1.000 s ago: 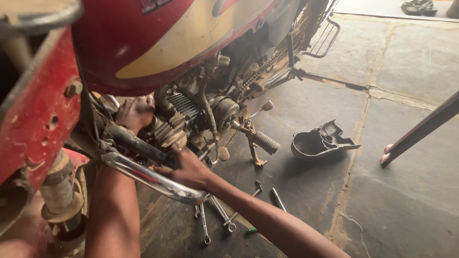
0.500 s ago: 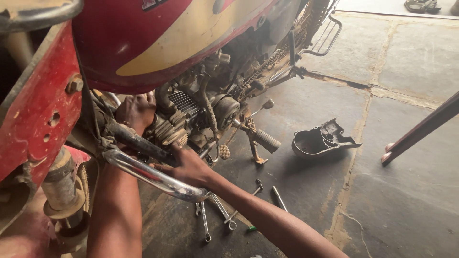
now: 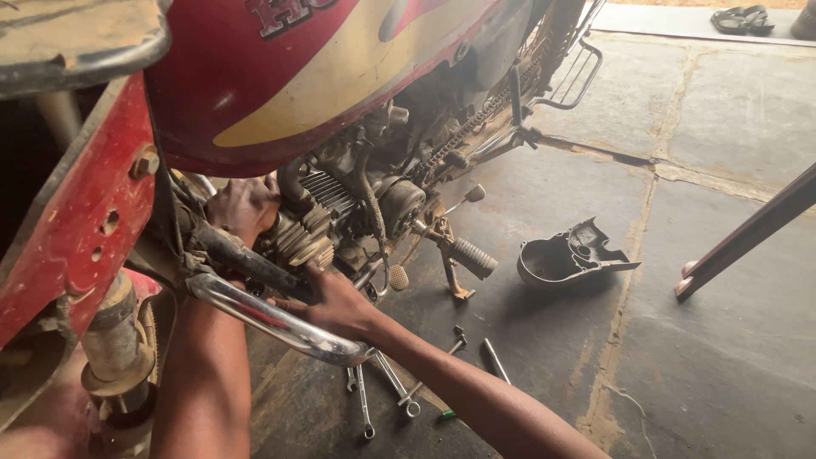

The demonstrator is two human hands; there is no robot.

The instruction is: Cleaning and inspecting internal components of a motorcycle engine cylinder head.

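Observation:
A red motorcycle with a red and yellow fuel tank (image 3: 323, 76) stands over a finned grey engine (image 3: 327, 217). My left hand (image 3: 242, 208) reaches in behind the frame tube and presses against the engine's front, fingers curled; what it holds is hidden. My right hand (image 3: 336, 297) grips the underside of the engine beside the dark frame tube (image 3: 246, 263), its fingertips out of sight. A chrome crash guard (image 3: 272, 319) crosses in front of both forearms.
Several spanners (image 3: 382, 391) and a rod lie on the stone floor under my right forearm. A grey engine side cover (image 3: 565, 259) lies further right. A footpeg (image 3: 467, 255) and kick lever stick out. A dark slanted bar (image 3: 748, 234) rests at right; sandals (image 3: 744, 17) lie far back.
My view has shifted slightly and both hands have stayed on the engine, the right hand sliding a little lower under it.

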